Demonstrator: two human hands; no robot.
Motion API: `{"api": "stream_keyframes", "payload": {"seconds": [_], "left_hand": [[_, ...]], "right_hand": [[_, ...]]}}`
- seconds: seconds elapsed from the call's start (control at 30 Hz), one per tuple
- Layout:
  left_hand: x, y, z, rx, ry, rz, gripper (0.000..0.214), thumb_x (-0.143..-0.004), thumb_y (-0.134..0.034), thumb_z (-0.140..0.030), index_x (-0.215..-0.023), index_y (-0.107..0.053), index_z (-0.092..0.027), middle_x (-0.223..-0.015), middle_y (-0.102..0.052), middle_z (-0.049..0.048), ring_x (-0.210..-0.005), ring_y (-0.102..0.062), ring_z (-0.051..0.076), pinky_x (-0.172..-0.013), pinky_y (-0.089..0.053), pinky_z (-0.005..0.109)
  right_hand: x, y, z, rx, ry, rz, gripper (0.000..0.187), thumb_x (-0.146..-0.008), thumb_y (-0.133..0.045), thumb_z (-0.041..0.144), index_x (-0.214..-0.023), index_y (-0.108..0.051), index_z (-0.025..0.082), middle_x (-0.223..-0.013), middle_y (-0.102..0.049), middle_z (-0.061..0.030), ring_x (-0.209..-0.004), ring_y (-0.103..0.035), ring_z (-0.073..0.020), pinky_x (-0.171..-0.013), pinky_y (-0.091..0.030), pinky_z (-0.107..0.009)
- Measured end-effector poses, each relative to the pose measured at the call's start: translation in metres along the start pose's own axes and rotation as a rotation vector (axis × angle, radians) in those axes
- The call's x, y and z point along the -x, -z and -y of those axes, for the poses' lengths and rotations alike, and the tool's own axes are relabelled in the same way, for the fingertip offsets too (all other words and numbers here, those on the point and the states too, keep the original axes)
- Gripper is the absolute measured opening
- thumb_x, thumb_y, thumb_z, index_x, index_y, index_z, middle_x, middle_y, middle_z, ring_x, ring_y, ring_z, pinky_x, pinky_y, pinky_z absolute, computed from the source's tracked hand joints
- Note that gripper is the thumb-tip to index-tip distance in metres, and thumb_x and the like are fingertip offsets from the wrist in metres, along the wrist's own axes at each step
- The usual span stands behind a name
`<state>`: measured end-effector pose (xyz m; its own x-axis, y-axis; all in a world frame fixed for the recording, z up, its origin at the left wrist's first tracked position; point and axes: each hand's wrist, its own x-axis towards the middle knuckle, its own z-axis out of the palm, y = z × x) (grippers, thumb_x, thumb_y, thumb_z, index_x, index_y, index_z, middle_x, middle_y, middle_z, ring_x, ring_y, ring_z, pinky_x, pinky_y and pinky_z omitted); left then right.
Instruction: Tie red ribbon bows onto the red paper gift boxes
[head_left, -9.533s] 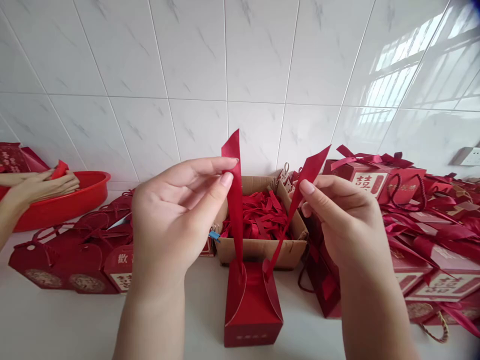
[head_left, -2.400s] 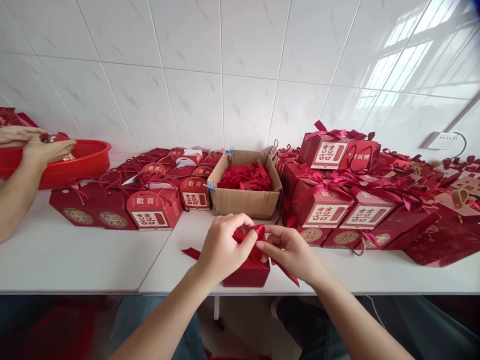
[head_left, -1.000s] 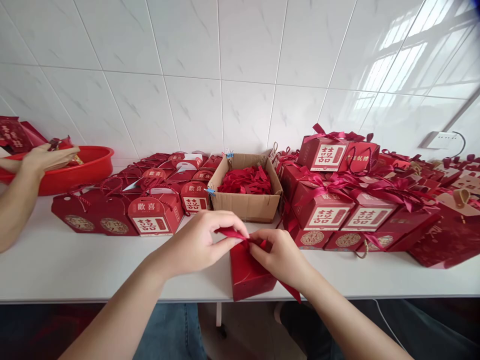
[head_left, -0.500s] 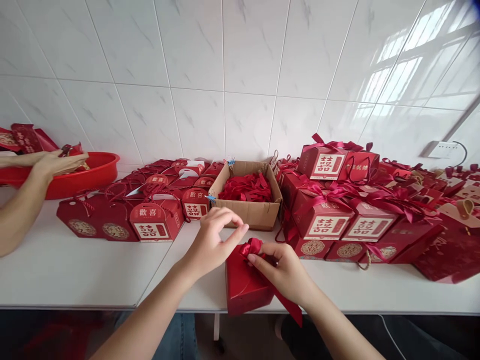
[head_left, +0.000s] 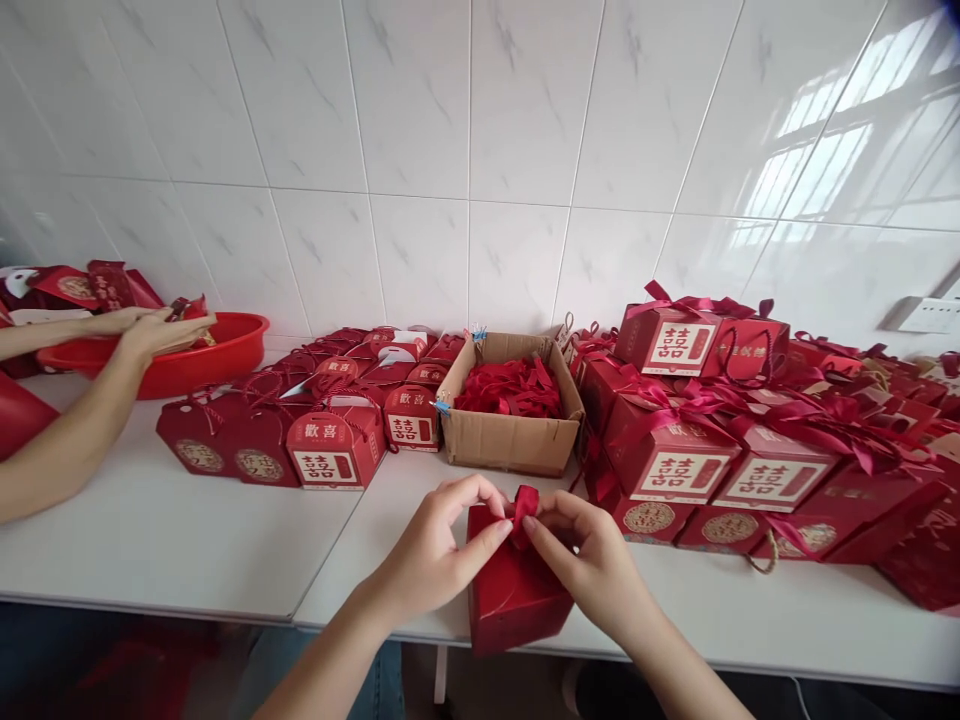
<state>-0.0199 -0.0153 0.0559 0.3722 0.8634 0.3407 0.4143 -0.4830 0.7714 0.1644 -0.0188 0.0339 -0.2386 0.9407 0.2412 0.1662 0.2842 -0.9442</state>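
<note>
Resting on the white table [head_left: 202,550] just in front of the open cardboard carton [head_left: 510,447], a small red gift box [head_left: 517,605] has a red satin ribbon [head_left: 527,498] looped above its curved top flaps. The ribbon should handle as soft, limp and rather slippery, so the base of the loop looks the surest place to pinch it; the box is probably light, fairly stiff folded card that hard pressure could dent, best steadied low on its side walls. In front of the carton, the right hand [head_left: 589,550] pinches the loop between thumb and fingers, while the left hand [head_left: 439,545] has thumb and forefinger nearly meeting at its other edge; whether they grip satin I cannot tell. Inside the carton lies a heap of cut red ribbons [head_left: 510,388]. Right of it, bow-tied gift boxes [head_left: 679,455] are stacked; left of it stand cord-handled gift boxes [head_left: 334,445]. Farther left of the carton, a co-worker's hands [head_left: 150,338] hold something small over a red plastic basin [head_left: 195,375].
</note>
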Motion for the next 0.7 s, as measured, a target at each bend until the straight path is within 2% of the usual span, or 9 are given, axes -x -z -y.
{"api": "stream_keyframes", "payload": {"seconds": [0.23, 0.47, 0.6, 0.7], "left_hand": [[-0.001, -0.004, -0.002, -0.074, -0.012, -0.003, 0.009, -0.084, -0.058, -0.023, -0.08, -0.05, -0.022, -0.086, -0.063, 0.0014, -0.087, -0.058, 0.018, -0.085, -0.046, 0.032], [0.001, -0.005, 0.001, -0.106, -0.011, -0.007, 0.005, -0.084, -0.058, -0.024, -0.082, -0.054, -0.022, -0.085, -0.063, 0.0007, -0.089, -0.057, 0.018, -0.084, -0.046, 0.031], [0.005, -0.005, 0.001, -0.137, -0.035, -0.021, 0.003, -0.084, -0.059, -0.021, -0.086, -0.057, -0.023, -0.087, -0.065, 0.0005, -0.092, -0.055, 0.019, -0.085, -0.045, 0.031], [0.005, -0.007, 0.001, -0.165, -0.084, -0.039, 0.009, -0.082, -0.058, -0.014, -0.084, -0.057, -0.023, -0.086, -0.066, -0.0008, -0.09, -0.056, 0.018, -0.086, -0.044, 0.031]], "right_hand": [[0.003, -0.004, -0.006, -0.037, 0.028, -0.006, 0.019, -0.089, -0.055, 0.039, -0.089, -0.047, 0.021, -0.081, -0.071, -0.006, -0.075, -0.067, -0.0189, -0.063, -0.047, -0.025], [0.004, -0.007, -0.01, -0.07, 0.024, -0.071, 0.03, -0.088, -0.056, 0.043, -0.084, -0.033, 0.024, -0.065, -0.066, 0.0016, -0.055, -0.055, -0.0126, -0.05, -0.039, -0.02], [0.005, -0.005, -0.011, 0.042, 0.065, -0.035, 0.019, -0.09, -0.054, 0.04, -0.096, -0.049, 0.022, -0.075, -0.07, -0.003, -0.064, -0.062, -0.0153, -0.056, -0.045, -0.022], [0.007, -0.004, -0.007, 0.175, 0.137, -0.079, 0.016, -0.091, -0.053, 0.033, -0.099, -0.06, 0.021, -0.087, -0.072, -0.0063, -0.076, -0.067, -0.0177, -0.066, -0.051, -0.024]]}}
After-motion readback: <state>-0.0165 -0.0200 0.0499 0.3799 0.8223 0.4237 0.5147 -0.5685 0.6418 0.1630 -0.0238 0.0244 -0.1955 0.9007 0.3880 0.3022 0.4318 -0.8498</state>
